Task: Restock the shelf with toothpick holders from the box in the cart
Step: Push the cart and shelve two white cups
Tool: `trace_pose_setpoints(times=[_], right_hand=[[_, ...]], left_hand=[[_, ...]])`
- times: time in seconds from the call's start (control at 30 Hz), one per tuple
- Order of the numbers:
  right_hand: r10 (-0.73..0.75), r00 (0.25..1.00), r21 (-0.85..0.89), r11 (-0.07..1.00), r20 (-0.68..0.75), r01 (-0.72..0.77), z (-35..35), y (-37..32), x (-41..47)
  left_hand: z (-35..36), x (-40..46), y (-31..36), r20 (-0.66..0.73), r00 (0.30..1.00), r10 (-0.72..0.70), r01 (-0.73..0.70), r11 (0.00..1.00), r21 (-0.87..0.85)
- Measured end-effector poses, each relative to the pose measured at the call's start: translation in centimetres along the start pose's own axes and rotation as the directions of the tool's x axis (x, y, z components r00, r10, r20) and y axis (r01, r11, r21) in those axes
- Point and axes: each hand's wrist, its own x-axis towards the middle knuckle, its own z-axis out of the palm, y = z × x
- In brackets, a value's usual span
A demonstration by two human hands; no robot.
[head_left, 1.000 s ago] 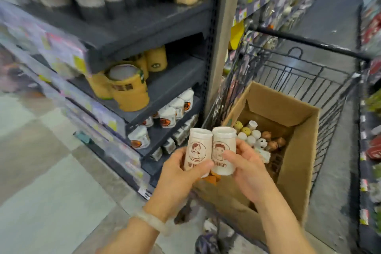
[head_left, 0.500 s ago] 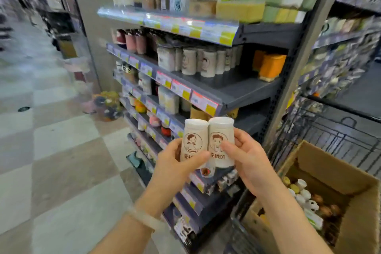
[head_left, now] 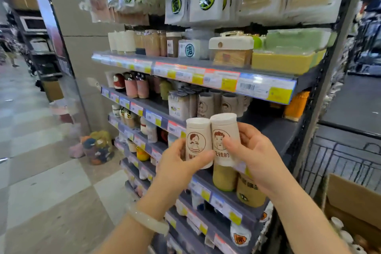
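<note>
Holders side by side: left hand (head_left: 177, 163) grips one (head_left: 198, 142), right hand (head_left: 255, 154) other (head_left: 223, 138).

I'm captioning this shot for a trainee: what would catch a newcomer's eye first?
Front and centre, the left hand and right hand each grip a white toothpick holder, one with a girl's face and one with a boy's, side by side. Behind them, matching holders stand on the grey shelf.
</note>
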Motion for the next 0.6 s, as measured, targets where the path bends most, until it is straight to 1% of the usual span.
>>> trace_pose_setpoints(times=[0.27,0.43,0.53,0.6], right_hand=[[-0.014,0.988,-0.022,1.000,-0.157,0.011,0.9,0.4,4.5],[-0.070,0.947,-0.184,0.983,-0.314,0.012,1.2,1.7,6.4],[-0.131,0.894,-0.313,0.950,-0.428,-0.011,1.5,2.3,7.6],[-0.149,0.864,-0.380,0.924,-0.481,-0.052,1.9,2.4,8.3]], left_hand=[[-1.2,6.8,0.2,0.165,0.985,0.050,-0.049,0.999,-0.008],[-1.9,10.7,-0.1,0.245,0.964,0.109,-0.112,0.994,0.002],[-2.7,12.9,-0.5,0.281,0.953,0.115,-0.137,0.989,0.059],[-3.0,13.9,-0.6,0.300,0.948,0.108,-0.139,0.987,0.086]])
